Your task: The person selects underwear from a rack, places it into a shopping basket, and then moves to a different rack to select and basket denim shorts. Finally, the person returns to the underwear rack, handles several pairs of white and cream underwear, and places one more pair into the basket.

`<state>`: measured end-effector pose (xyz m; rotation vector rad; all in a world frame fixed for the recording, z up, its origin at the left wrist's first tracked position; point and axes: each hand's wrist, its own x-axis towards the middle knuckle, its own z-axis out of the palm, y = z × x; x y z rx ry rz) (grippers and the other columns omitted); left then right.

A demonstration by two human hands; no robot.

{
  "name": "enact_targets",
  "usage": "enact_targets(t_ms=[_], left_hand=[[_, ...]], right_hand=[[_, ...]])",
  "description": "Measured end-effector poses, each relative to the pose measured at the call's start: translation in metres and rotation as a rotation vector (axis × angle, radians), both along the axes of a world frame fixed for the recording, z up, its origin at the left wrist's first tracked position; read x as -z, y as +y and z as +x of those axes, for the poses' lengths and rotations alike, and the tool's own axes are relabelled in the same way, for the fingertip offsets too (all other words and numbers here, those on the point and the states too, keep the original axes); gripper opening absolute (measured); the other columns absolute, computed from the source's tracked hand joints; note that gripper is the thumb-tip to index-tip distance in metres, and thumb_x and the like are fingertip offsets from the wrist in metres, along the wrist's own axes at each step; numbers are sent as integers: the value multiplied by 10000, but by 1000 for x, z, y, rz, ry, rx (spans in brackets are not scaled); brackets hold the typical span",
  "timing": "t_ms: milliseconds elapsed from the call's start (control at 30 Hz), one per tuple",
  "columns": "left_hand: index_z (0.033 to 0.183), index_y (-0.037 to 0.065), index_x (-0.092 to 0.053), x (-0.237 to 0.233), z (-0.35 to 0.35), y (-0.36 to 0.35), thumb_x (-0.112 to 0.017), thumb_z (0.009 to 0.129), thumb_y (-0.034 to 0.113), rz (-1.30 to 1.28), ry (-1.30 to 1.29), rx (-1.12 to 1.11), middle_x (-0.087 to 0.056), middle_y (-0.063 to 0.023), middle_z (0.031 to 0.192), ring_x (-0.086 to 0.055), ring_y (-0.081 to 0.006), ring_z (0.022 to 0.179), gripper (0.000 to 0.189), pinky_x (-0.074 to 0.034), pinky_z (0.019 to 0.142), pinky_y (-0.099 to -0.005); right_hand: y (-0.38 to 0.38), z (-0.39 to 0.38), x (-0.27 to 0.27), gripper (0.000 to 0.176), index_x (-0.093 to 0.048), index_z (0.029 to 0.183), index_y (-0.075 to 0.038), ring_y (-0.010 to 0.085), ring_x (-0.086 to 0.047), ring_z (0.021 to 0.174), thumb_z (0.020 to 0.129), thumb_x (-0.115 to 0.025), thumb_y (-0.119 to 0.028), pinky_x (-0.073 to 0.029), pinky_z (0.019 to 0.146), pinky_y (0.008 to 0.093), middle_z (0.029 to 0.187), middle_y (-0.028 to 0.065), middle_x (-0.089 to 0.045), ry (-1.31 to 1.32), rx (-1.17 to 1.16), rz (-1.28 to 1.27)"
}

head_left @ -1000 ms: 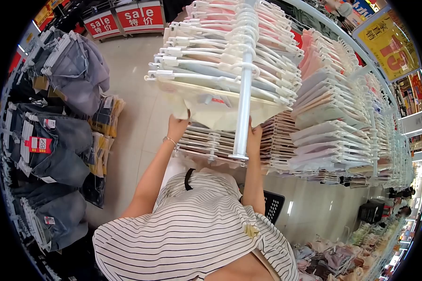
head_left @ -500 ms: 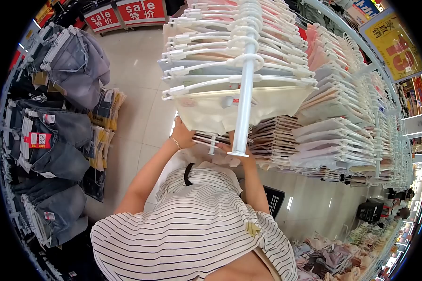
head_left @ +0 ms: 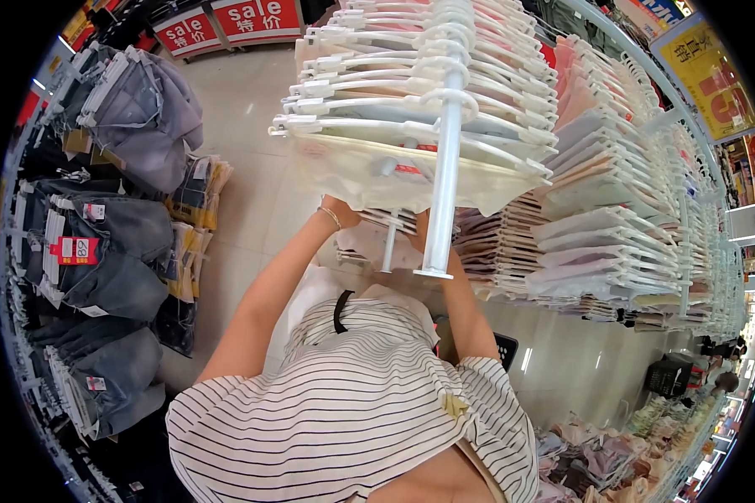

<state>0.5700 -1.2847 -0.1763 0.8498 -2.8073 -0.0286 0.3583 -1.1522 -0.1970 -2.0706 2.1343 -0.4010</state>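
Observation:
Below the upper rack, my left hand (head_left: 342, 210) is closed at the left end of a pale clothes hanger (head_left: 387, 220) on a lower rail (head_left: 388, 247). My right hand (head_left: 419, 231) is at the hanger's other end, closed on it as far as I can see. A cream garment (head_left: 344, 176) hangs just above and hides most of the left fingers. The upper rail (head_left: 441, 210) covers part of my right hand. Light-coloured fabric (head_left: 365, 245) hangs beneath the lower hangers.
White hangers (head_left: 335, 105) with pale garments fill the upper rail, whose end plate (head_left: 433, 274) juts towards me. More pale garments (head_left: 596, 235) hang at right. Denim (head_left: 113, 243) hangs at left. A dark basket (head_left: 507, 350) shows beside my right arm.
Both hands have moved forward, away from my body, along the lower rail, and more of that rail's near end now shows. The front upper garment has swung slightly left.

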Motion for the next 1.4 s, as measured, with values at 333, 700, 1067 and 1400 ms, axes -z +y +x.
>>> enact_targets(t_ms=[333,700,1067,1400], left_hand=[[951,84,-631,-20,-4,12,-568,663,175,207,-82,-136,-606,-120,1016,-584,-288,918,309,-477,766,-385],[988,101,-621,-29,12,59,-569,723,132,-89,-23,-174,-540,-106,1125,-420,-317,1135,271,-235,1012,-519],[840,123,-590,-44,60,130,-563,730,141,91,124,31,-623,-59,851,-582,-258,879,115,-419,847,-420],[797,133,-617,-115,78,143,-541,727,106,447,101,10,-565,-85,575,-562,-278,513,107,-451,498,-359]], right_hand=[[6,2,-11,467,-580,1034,-49,336,-441,1108,587,-657,-160,-292,965,479,1088,154,-558,52,14,-88],[33,23,-50,537,-473,1159,-53,369,-340,1180,643,-615,-95,-144,1008,604,1201,196,-445,55,55,86],[113,57,-61,582,-389,1272,-63,353,-407,1143,705,-513,-19,-303,964,483,1279,190,-397,20,57,-86],[191,26,-121,236,-588,976,-5,94,-553,729,807,-644,-160,-443,658,239,822,23,-618,-1324,328,58]])
